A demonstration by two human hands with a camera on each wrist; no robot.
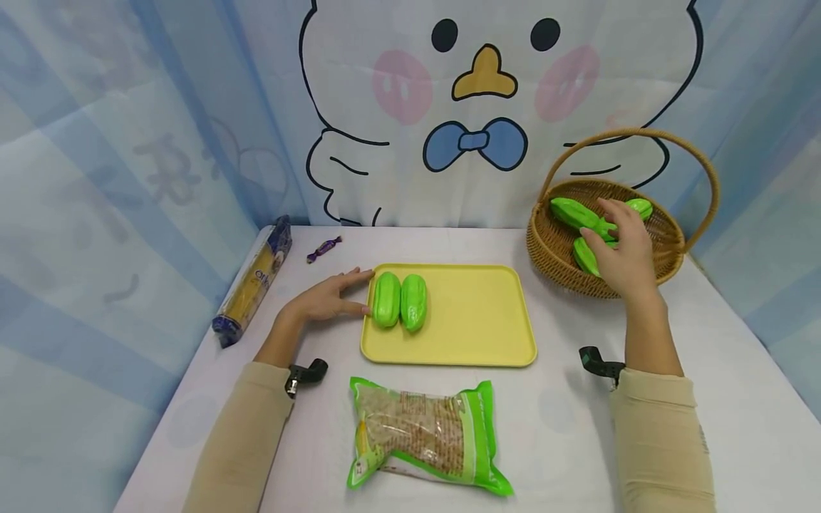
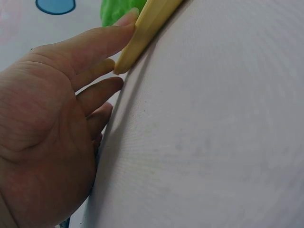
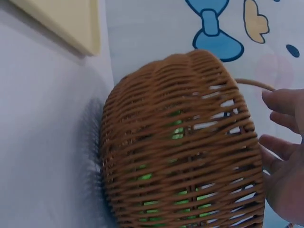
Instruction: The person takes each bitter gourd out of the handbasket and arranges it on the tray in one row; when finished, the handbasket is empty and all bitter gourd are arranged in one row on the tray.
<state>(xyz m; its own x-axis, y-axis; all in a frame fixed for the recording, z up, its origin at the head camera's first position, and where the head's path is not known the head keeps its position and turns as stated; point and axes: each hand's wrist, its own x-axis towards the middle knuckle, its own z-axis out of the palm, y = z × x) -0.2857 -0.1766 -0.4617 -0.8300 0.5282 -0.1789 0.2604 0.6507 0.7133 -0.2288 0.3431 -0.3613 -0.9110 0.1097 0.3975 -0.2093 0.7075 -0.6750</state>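
Note:
Two glossy green toy vegetables [image 1: 413, 303], ridged and cucumber-like, lie side by side at the left end of a yellow tray [image 1: 474, 313]. At that tray's left rim is my left hand [image 1: 326, 296], fingers extended; in the left wrist view its thumb touches the rim. Over a wicker basket [image 1: 545, 253] at the right reaches my right hand [image 1: 625, 253], fingers spread and slightly bent around no object. Several more green toy vegetables [image 1: 573, 211] lie inside, partly hidden by that hand. The right wrist view shows the basket wall [image 3: 180, 142], with green visible through its gaps.
In front of the tray lies a green-edged bag of brown noodles [image 1: 423, 434]. A long yellow-and-blue packet [image 1: 252, 281] lies along the table's left side, beside a purple wrapped candy [image 1: 324, 249]. The basket's tall handle [image 1: 702, 160] arches above it. A printed curtain [image 1: 474, 199] stands behind.

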